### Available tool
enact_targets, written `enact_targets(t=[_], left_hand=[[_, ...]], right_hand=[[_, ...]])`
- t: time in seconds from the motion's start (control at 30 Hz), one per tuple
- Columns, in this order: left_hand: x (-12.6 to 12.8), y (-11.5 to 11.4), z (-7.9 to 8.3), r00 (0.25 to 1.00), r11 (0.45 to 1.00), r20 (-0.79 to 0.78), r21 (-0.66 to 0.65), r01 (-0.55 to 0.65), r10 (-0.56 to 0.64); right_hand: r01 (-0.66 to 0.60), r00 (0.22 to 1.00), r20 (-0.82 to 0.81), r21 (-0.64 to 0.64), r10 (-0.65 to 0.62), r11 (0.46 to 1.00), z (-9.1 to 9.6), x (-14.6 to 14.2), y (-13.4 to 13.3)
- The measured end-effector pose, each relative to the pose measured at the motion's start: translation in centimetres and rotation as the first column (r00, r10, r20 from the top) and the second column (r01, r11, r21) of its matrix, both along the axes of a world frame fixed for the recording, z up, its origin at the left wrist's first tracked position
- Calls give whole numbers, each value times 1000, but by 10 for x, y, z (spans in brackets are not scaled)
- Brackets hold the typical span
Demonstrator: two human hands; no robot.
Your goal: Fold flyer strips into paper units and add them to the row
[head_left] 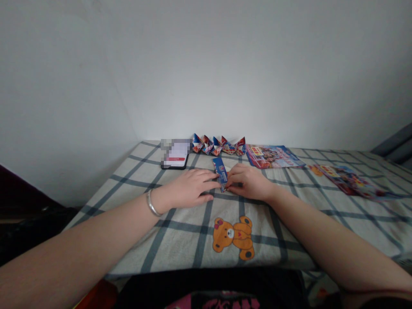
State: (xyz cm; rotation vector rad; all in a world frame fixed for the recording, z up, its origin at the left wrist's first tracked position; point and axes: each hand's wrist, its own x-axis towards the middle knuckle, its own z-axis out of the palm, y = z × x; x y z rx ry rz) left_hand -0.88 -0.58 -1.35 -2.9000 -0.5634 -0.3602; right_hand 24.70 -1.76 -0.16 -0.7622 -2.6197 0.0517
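A narrow folded paper strip (220, 171), blue with small white print, lies on the checked cloth between my two hands. My left hand (192, 188), with a silver bangle at the wrist, lies palm down with its fingers stretched out. Its fingertips touch the strip's left edge. From the other side, my right hand (247, 181) pinches the strip's right edge near its lower end, thumb and fingers bent together. Just behind the strip stands a row of several folded paper pieces (216, 146) in blue, red and white, with pointed tips.
A phone (176, 154) with a lit, partly blurred screen lies left of the folded row. Colourful printed leaflets (273, 156) lie to the right, with more printed sheets (350, 180) farther right. A white wall (206, 68) rises behind the table. The cloth (180, 249) has a printed bear.
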Motion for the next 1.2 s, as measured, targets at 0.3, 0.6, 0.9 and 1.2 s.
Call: enact_targets(t=[0.3,0.6,0.9,1.2], left_hand=[[-1,0,2,992,991,51,-67,118,-115],[-2,2,3,991,984,57,-123,131,-125],[0,-1,6,991,979,76,-159,125,-114],[1,-2,5,992,977,87,-186,103,-88]], right_hand=[[-43,999,20,-43,44,998,-1,-4,-2],[-9,997,-75,-104,1,995,-7,-6,3],[80,995,-50,-113,-86,990,-13,-9,6],[143,989,-20,-99,-146,985,-17,-9,10]])
